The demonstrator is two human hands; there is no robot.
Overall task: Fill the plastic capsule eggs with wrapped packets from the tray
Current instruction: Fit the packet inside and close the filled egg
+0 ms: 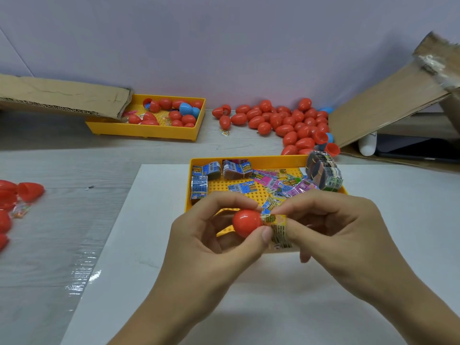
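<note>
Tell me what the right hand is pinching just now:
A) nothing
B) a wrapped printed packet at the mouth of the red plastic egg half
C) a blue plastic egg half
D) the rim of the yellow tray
B: the right hand pinches a wrapped printed packet against the open end of the red plastic egg half, which the left hand holds.

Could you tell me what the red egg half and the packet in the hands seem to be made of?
The red egg half looks like smooth, glossy hard plastic: a bright highlight sits on its rounded shell. The packet appears to be thin printed plastic film, crinkled and slightly shiny where the right hand pinches it, though foil-backed wrap is possible.
</note>
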